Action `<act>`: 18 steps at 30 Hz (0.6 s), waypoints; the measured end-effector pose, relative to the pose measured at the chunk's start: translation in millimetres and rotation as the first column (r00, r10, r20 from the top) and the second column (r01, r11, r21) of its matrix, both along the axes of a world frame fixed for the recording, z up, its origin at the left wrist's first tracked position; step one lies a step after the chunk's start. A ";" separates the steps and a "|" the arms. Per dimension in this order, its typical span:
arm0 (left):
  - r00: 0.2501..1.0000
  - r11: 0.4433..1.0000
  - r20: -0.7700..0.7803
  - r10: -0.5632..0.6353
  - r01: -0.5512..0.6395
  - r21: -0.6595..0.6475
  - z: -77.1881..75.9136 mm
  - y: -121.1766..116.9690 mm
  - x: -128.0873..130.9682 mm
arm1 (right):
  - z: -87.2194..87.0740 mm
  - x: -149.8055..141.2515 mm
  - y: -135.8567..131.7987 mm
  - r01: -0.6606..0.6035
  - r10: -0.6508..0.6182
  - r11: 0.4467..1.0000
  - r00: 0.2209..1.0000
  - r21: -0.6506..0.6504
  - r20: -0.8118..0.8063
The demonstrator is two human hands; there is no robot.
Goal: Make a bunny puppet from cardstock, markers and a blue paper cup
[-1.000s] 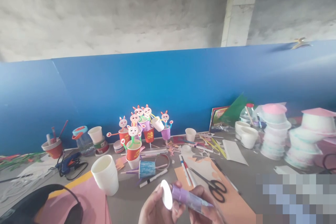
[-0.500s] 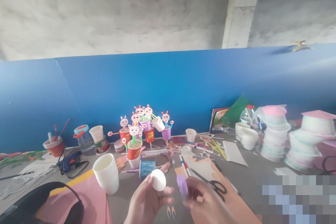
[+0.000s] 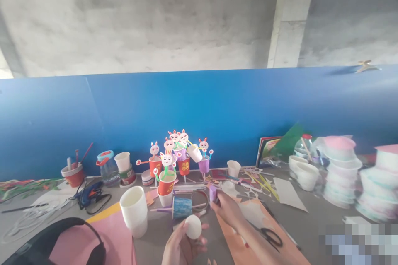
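My left hand (image 3: 177,245), at the bottom centre, pinches a small white paper disc (image 3: 193,227) by its edge. Held up and away to the right, my right hand (image 3: 228,211) is closed around a short purple stick (image 3: 212,193), whose exact kind I cannot make out. Just beyond the disc, a blue-coloured paper cup (image 3: 182,208) lies on its side. Two small ear-shaped cutouts (image 3: 212,262) are partly cut off by the bottom edge of the view. Below my right forearm lie an orange paper sheet (image 3: 228,240) and black-handled scissors (image 3: 273,238), their blades partly hidden.
Several rabbit-faced cup figures (image 3: 167,159) stand before the blue partition (image 3: 199,103). A stack of white cups (image 3: 134,213), pink paper (image 3: 115,242) and a black headband-like object (image 3: 59,236) occupy the left. Stacked cup lanterns (image 3: 342,178) stand right. A glue gun (image 3: 91,194) lies far left.
My right hand has moved forward, away from me, with the purple stick. My left hand still holds the disc, a little lower in view. The whole view has shifted slightly.
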State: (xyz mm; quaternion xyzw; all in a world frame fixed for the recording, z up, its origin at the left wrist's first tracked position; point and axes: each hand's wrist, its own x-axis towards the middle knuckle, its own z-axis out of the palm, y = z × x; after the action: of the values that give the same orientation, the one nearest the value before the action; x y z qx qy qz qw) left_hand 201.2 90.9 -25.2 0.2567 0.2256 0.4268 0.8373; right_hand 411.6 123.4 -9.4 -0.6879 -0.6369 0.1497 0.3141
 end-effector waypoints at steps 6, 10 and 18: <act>0.997 0.998 0.072 -0.032 0.028 0.063 1.3 -3.4 0.0 | -7.7 1.4 6.0 -0.029 0.029 0.999 0.999 -0.025 0.020; 0.998 0.997 0.055 -0.009 0.005 0.073 3.5 -6.1 -0.6 | -6.6 9.9 1.6 -0.046 0.046 0.999 0.999 0.009 0.022; 0.998 0.988 0.001 0.064 -0.063 0.141 8.5 -11.5 -2.6 | -5.6 3.4 -63.6 -0.148 0.149 0.988 0.989 0.047 -0.014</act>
State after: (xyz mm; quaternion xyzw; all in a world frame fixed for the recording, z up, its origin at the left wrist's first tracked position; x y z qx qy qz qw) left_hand 198.5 79.4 -16.8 0.3087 0.2041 0.4677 0.8027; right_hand 415.0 59.8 -15.0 -0.6298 -0.6869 0.1641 0.3233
